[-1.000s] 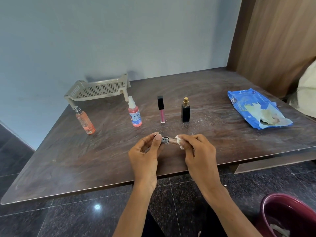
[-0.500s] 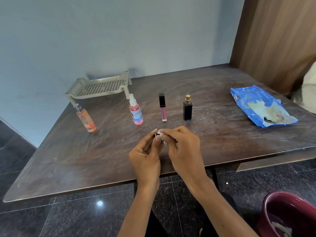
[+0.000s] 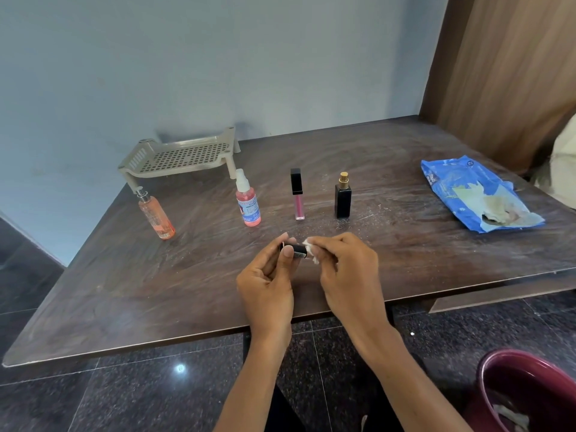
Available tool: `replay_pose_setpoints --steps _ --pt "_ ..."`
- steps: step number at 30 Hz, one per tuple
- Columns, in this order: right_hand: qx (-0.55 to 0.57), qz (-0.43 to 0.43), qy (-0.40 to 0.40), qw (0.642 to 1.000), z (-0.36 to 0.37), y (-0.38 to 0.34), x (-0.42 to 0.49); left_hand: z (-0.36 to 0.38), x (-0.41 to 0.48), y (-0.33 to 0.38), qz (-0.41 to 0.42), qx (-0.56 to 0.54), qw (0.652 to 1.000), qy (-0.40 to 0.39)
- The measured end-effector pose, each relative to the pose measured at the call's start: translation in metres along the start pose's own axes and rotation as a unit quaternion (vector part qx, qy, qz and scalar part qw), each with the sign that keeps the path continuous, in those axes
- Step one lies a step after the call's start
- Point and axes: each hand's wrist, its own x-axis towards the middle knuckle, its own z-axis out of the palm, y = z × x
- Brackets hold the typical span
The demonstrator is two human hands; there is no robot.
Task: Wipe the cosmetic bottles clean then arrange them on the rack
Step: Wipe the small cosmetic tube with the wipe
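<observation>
Dark wooden table (image 3: 124,291) is standing against a pale blue wall, dusty streaks showing across its top. Both hands are working low over the near middle of the table. Left hand (image 3: 266,285) is pinching a small dark tube (image 3: 297,248) between thumb and curled fingers; tube is lying crosswise, free end pointing right. Right hand (image 3: 349,275) is pinching a scrap of white wipe (image 3: 311,251) and pressing it round that free end, so only a short dark stretch is showing between the two grips. Behind the hands four items are standing in a row, apart from one another: orange pump bottle (image 3: 156,215), pink spray bottle (image 3: 247,201), lip gloss (image 3: 297,194), black perfume bottle (image 3: 343,198). Beige rack (image 3: 184,157) is sitting at back left, just behind the spray bottle. Blue wipes pack (image 3: 467,188) is lying open at far right. Maroon bin (image 3: 498,375) is showing on the floor, bottom right
</observation>
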Motion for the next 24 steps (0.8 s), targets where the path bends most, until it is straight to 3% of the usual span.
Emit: replay_pose_setpoints --steps 6,15,24 --pt "0.001 -0.050 -0.017 0.999 0.012 -0.010 0.004 -0.001 0.001 0.001 0.007 -0.003 1.000 -0.001" --pt "-0.031 0.028 0.018 0.999 -0.016 0.023 -0.007 0.002 0.001 0.000 -0.007 -0.017 1.000 0.005" --pt "-0.016 -0.052 -0.024 0.998 0.015 -0.016 0.005 0.002 -0.001 0.001 0.019 0.033 0.999 0.009"
